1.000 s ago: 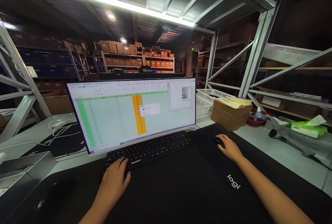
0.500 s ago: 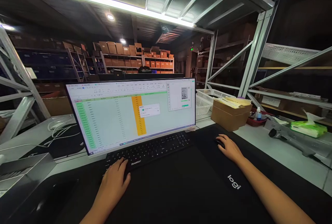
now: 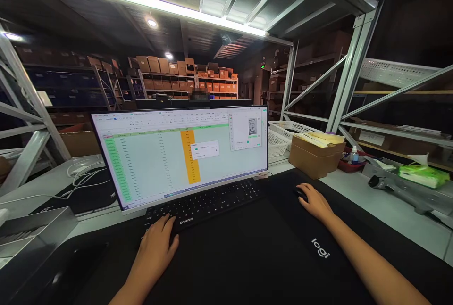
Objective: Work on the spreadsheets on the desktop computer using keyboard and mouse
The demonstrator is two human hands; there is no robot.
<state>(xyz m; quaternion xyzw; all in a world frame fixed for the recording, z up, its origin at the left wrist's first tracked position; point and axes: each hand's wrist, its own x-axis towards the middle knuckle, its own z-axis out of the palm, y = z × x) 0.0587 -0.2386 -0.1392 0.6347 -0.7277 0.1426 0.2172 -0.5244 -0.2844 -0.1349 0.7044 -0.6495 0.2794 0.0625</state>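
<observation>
My left hand (image 3: 156, 243) lies with its fingers stretched over the left end of a black keyboard (image 3: 212, 206), the thumb apart and resting near the front edge. On the black desk mat (image 3: 240, 253), my right hand (image 3: 314, 201) is curved over a dark computer mouse (image 3: 301, 193), which is mostly hidden under the fingers. Behind the keyboard stands a monitor (image 3: 170, 154). It displays a spreadsheet with green and orange columns, a small pop-up box in the middle and a chat-like window at the right.
Right of the monitor are white plastic baskets (image 3: 279, 142), a cardboard box (image 3: 313, 156) of papers, a barcode scanner (image 3: 396, 194) and a green tissue pack (image 3: 423, 175). A metal tray (image 3: 38, 234) and white cables (image 3: 83, 177) lie left. Shelves with boxes (image 3: 184, 67) stand behind.
In the chat-like window, the green bar near the bottom is gone; a small green icon and a small green button show there now. Both hands keep their places. The view has shifted slightly.
</observation>
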